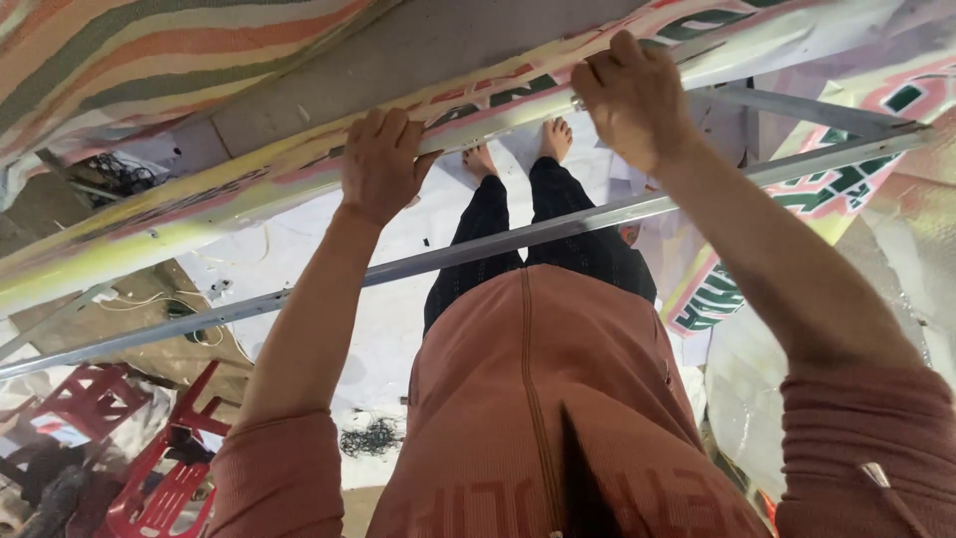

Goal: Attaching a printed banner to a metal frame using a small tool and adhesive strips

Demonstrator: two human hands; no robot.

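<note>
We hold the printed banner sheet (299, 164) taut over a metal frame bar (478, 244), likely to keep its edge aligned. Our left hand (381, 164) curls its grip shut over that edge; our right hand (632, 95) pinches it farther along, above our bare feet (518, 149).

1 head camera looks steeply down, close over torso, arms and bare feet (518, 149).
</note>
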